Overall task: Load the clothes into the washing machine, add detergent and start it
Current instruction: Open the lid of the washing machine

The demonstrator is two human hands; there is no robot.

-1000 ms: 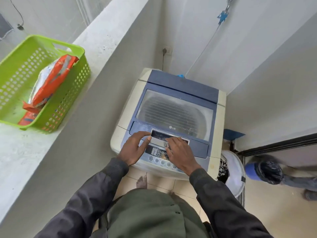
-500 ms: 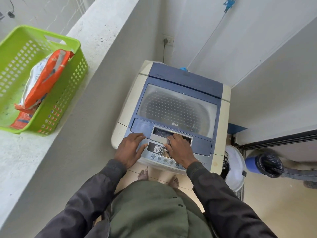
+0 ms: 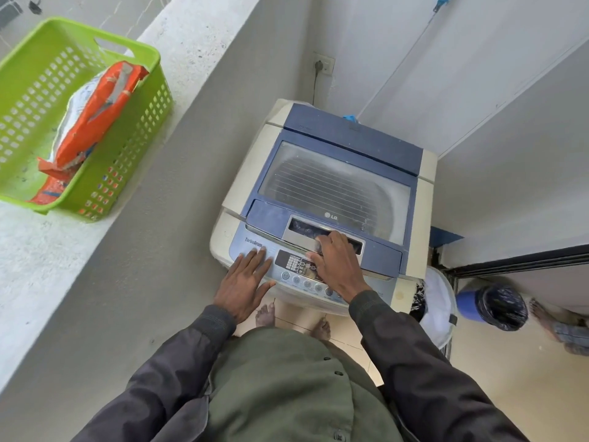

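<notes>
A cream and blue top-loading washing machine stands in the corner with its clear lid down. My left hand lies flat, fingers apart, on the left end of the control panel. My right hand rests over the panel, its fingers reaching onto the silver lid handle. It holds nothing. An orange and white detergent bag leans inside a green plastic basket on the ledge to the left. No clothes show through the lid.
A grey concrete ledge runs along the left. White walls close in behind and to the right. A white laundry bin stands right of the machine, a blue bin with a black liner beyond it. A wall socket sits behind.
My left hand has slid back from the lid's front edge to the left end of the panel. My right hand stays over the handle and buttons. The camera has tilted down.
</notes>
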